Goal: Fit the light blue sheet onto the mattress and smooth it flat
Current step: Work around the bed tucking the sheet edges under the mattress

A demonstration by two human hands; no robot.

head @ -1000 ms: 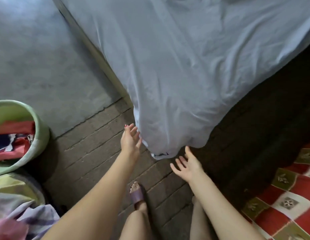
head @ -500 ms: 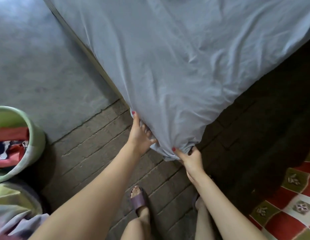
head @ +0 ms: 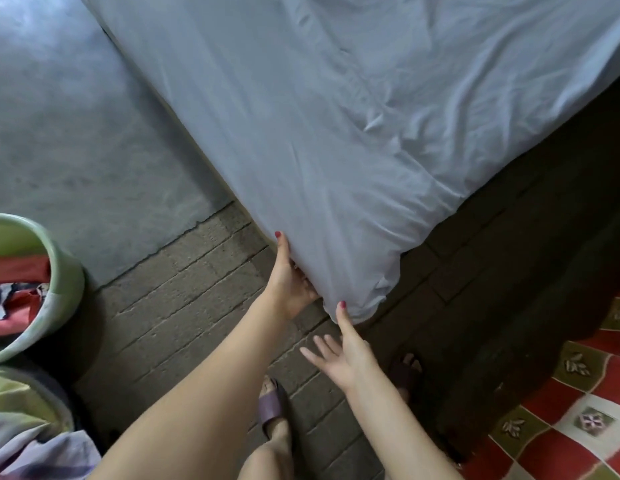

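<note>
The light blue sheet [head: 336, 133] lies wrinkled over the mattress, whose corner points toward me. Only a thin pale strip of the mattress [head: 211, 168] shows along the sheet's left edge. My left hand [head: 288, 282] is at the left side of the corner; its thumb lies up along the cloth and its fingers are curled under the hanging sheet edge. My right hand [head: 343, 355] is just below the corner with fingers spread, and only its thumb tip touches the cloth.
A green tub [head: 66, 271] with red clothes stands at the left, above a pile of cloth [head: 31, 427]. A red chequered mat [head: 578, 410] lies at the bottom right. My feet in purple slippers [head: 272, 407] stand on the brick floor [head: 197, 289].
My right hand let go of the bunched sheet corner and drew back with its fingers spread. My left hand stayed at the corner's left side, and the corner cloth now looks smoother.
</note>
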